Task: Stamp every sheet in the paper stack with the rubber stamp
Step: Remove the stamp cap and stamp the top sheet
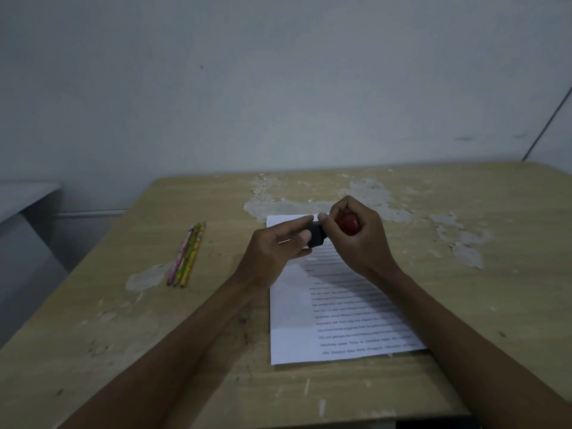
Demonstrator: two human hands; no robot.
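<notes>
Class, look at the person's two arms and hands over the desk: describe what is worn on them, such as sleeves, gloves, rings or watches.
Both forearms are bare all the way to the frame's bottom edge; no sleeves show. The left hand and right hand wear no gloves. No watch or bracelet shows at either wrist. The dim, blurred picture shows no ring.

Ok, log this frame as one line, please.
right hand: grips stamp | left hand: fingers on its dark base | stack: on table, top sheet unstamped | pencils: left, untouched
</notes>
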